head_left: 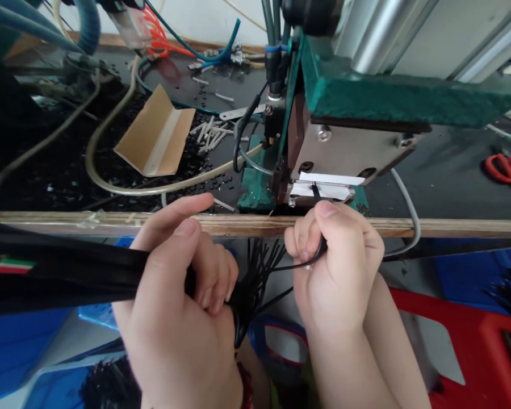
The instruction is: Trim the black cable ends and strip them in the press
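My left hand (170, 295) is closed around a thick bundle of black cables (68, 272), which runs out to the left edge. Red, white and green show on a small patch of that bundle, and its loose strands (258, 272) hang behind the hand. Between thumb and fingers, my right hand (334, 250) pinches one black cable (317, 192). The cable's tip, with thin coloured wires, lies at the gap between two white-faced jaws (330, 184) of a green-framed press (357, 147). My left index finger is stretched out, touching nothing.
A folded cardboard piece (157, 136) lies among black scraps on the bench. Pale tube pieces (213, 133), a hose (183, 184) and red-handled scissors (506, 170) are there too. The wooden bench edge (247, 224) runs across. Below are blue bins (21, 352) and a red stool (464, 335).
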The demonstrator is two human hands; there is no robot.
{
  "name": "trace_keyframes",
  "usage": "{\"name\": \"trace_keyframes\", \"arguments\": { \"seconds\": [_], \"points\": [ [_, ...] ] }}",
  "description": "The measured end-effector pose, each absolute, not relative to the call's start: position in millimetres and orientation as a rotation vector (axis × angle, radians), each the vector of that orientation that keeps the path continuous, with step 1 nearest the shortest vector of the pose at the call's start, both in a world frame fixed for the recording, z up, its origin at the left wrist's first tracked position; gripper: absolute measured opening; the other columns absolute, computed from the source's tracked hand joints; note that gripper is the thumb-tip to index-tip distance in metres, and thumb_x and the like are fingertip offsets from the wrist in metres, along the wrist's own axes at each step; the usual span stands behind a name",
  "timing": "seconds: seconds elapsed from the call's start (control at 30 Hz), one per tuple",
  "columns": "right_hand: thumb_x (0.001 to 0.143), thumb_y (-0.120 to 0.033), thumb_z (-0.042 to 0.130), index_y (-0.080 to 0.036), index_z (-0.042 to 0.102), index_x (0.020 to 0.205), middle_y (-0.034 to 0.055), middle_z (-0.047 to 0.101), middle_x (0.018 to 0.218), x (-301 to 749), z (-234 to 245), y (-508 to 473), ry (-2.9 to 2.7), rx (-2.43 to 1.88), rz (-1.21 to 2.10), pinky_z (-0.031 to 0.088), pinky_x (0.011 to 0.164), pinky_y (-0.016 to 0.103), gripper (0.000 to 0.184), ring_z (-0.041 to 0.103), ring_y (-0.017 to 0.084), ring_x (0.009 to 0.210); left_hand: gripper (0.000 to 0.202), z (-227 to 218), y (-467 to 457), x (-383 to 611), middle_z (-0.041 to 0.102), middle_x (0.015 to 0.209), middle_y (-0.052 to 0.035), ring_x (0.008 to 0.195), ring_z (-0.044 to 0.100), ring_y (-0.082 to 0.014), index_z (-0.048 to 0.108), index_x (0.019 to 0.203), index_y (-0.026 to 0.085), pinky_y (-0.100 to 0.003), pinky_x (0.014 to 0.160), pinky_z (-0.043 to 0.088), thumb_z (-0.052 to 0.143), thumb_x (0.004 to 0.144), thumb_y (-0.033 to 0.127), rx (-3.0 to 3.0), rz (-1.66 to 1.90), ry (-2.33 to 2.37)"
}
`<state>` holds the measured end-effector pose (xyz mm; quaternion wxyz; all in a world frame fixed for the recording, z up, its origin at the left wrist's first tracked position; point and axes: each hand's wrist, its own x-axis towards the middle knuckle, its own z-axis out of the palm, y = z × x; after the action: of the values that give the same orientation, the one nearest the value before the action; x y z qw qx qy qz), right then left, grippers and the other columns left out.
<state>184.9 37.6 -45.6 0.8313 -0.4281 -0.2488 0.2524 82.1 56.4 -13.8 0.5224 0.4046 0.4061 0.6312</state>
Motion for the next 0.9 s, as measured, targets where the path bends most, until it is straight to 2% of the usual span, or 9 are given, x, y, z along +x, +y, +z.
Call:
{"name": "trace_keyframes", "arguments": {
  "seconds": [0.23,0.37,0.43,0.57,0.63,0.77,0.9],
  "points": [
    [0.102,-0.024,0.072,-0.024,0.051,0.058,-0.0061,0.04,0.052,183,-43,39,-0.539,-1.014,0.487,0.031,0.044,0.027,0.05,0.038,0.009,0.045,0.031,-14,58,84,0.033,0.053,0.0071,0.042,0.029,-0.0091,0.082,0.096,0.025,-0.028,0.045,0.03,0.058,0.11,0.011,0.967,1.519,0.999],
    [0.107,-0.028,0.071,-0.025,0.04,0.061,-0.0069,0.036,0.053,184,-49,34,-0.688,-1.019,0.44,0.03,0.046,0.028,0.055,0.033,0.009,0.047,0.025,-13,57,86,0.032,0.053,0.0076,0.042,0.028,-0.0093,0.08,0.093,0.025,-0.026,0.043,0.028,0.064,0.109,0.016,0.971,1.47,1.026],
    [0.107,-0.025,0.071,-0.024,0.038,0.063,-0.0068,0.038,0.054,185,-49,29,-0.89,-1.014,0.418,0.029,0.048,0.028,0.055,0.035,0.009,0.047,0.02,-14,56,84,0.034,0.054,0.0072,0.044,0.029,-0.0096,0.081,0.091,0.025,-0.026,0.042,0.028,0.07,0.107,0.02,1.007,1.414,1.061],
    [0.098,-0.01,0.071,-0.022,0.038,0.065,-0.0079,0.039,0.057,187,-43,23,-1.234,-1.002,0.378,0.026,0.047,0.026,0.049,0.035,0.006,0.05,0.013,-13,53,72,0.051,0.062,0.003,0.051,0.044,-0.0123,0.082,0.087,0.024,-0.026,0.046,0.042,0.086,0.099,0.029,1.121,1.25,1.152],
    [0.096,-0.008,0.069,-0.022,0.037,0.066,-0.0081,0.038,0.057,187,-39,23,-1.298,-0.993,0.365,0.025,0.046,0.025,0.047,0.034,0.007,0.051,0.013,-11,51,67,0.058,0.067,0.0008,0.055,0.052,-0.0146,0.083,0.086,0.025,-0.027,0.05,0.048,0.091,0.094,0.03,1.149,1.161,1.152],
    [0.096,-0.008,0.068,-0.024,0.036,0.066,-0.0081,0.039,0.057,189,-36,23,-1.376,-0.974,0.366,0.025,0.045,0.026,0.047,0.035,0.008,0.05,0.013,-2,48,67,0.063,0.072,-0.0019,0.057,0.052,-0.0154,0.083,0.085,0.025,-0.027,0.049,0.045,0.09,0.094,0.03,1.082,1.159,1.131],
    [0.097,-0.007,0.071,-0.023,0.041,0.067,-0.008,0.043,0.057,192,-35,19,-1.435,-0.961,0.378,0.03,0.047,0.025,0.046,0.04,0.008,0.051,0.017,-3,50,69,0.058,0.067,0.0005,0.055,0.043,-0.0102,0.081,0.082,0.022,-0.02,0.047,0.036,0.095,0.087,0.03,0.983,1.171,1.085]
  ]
}}
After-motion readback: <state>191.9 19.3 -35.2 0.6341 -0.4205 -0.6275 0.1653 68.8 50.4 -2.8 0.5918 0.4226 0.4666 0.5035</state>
